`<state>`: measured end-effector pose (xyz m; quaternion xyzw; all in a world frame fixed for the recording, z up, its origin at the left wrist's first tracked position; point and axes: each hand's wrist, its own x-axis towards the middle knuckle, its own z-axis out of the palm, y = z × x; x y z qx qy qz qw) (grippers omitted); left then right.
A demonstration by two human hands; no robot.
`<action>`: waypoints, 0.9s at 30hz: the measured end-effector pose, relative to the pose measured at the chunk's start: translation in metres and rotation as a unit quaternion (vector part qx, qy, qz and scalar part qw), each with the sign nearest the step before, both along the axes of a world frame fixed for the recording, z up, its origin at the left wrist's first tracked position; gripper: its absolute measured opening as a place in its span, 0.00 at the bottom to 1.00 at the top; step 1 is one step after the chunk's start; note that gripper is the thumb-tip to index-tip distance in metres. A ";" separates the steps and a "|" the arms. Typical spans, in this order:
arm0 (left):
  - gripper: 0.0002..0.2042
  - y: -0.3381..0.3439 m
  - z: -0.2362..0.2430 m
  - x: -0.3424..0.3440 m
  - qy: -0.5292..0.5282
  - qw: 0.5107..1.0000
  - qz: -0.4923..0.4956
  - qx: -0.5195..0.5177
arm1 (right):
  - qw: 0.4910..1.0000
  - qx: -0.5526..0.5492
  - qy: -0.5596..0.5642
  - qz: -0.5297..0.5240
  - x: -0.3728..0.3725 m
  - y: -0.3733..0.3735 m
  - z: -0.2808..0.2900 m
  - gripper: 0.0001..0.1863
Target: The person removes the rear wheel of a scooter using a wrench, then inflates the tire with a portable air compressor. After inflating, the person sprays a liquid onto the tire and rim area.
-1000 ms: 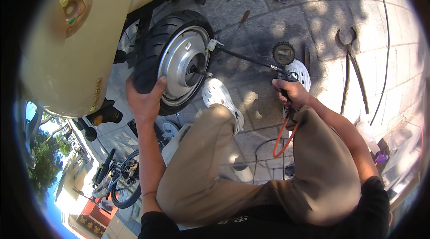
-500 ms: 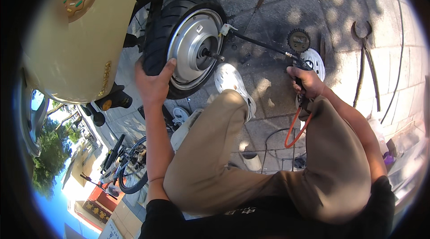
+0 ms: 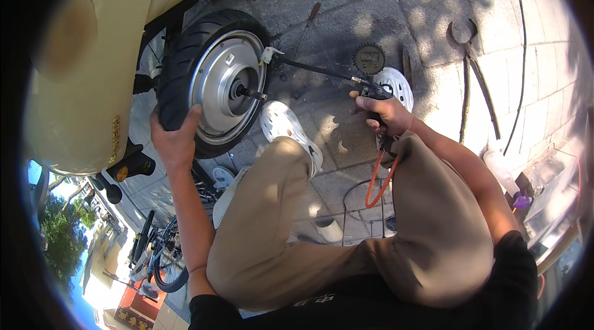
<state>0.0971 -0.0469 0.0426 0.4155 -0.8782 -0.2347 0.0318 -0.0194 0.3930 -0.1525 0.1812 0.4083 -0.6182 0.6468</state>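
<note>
A scooter wheel point(image 3: 213, 82) with a black tyre and a silver hub stands under a cream scooter body point(image 3: 86, 82). My left hand point(image 3: 176, 141) grips the tyre's near edge, thumb on the sidewall and fingers partly hidden behind the tread. In my right hand point(image 3: 385, 112) is a tyre inflator gun point(image 3: 374, 90), its handle mostly covered by my fingers. A round dial gauge point(image 3: 369, 58) with a toothed rim sits at its far end. The gun's black hose point(image 3: 318, 71) runs left to a white chuck point(image 3: 269, 55) at the wheel's rim. An orange air hose point(image 3: 370, 191) hangs below.
Long-handled pincers point(image 3: 470, 70) lie on the paving at right, beside a dark cable point(image 3: 521, 51). A screwdriver point(image 3: 311, 17) lies beyond the wheel. My white clogs point(image 3: 281, 123) rest between wheel and gun. A bicycle point(image 3: 164, 256) stands at lower left.
The view has shifted, so the scene sits further left and slightly lower. My left hand remains on the tyre. My right hand still holds the inflator gun, its fingers slightly more spread.
</note>
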 end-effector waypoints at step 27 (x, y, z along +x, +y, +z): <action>0.51 0.001 -0.002 0.002 -0.026 1.000 0.005 -0.014 | 0.999 0.040 0.034 0.006 0.003 -0.004 0.000 0.13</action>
